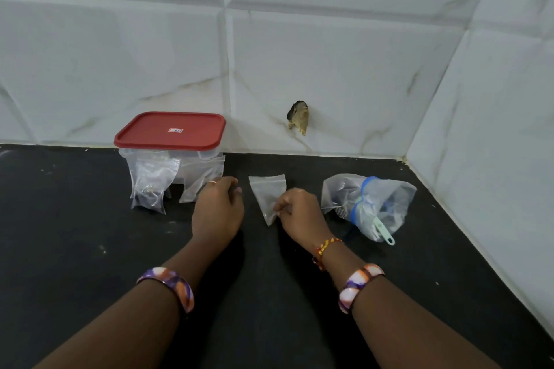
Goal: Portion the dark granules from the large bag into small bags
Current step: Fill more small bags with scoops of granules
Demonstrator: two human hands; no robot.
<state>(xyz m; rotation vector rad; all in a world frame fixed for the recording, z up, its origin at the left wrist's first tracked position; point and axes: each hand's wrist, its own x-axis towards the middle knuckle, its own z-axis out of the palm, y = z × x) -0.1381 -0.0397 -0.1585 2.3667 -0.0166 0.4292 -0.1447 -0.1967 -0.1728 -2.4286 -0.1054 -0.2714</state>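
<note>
My right hand point(295, 211) pinches the lower corner of a small clear empty bag point(266, 190) that lies on the black counter point(90, 249). To its right lies the large crumpled clear bag point(389, 201) with blue bands, and a mint-green scoop point(383, 232) sticks out of its near end. My left hand point(217, 208) sits on the counter with curled fingers and holds nothing that I can see. Just beyond its knuckles a small empty bag point(199, 178) leans on a container. Further left, a small bag with dark granules point(149, 192) at its bottom stands against the same container.
A clear plastic container with a red lid point(171, 130) stands against the white tiled wall at the back left. The wall turns a corner at the right and has a broken hole point(298, 117) just above the counter.
</note>
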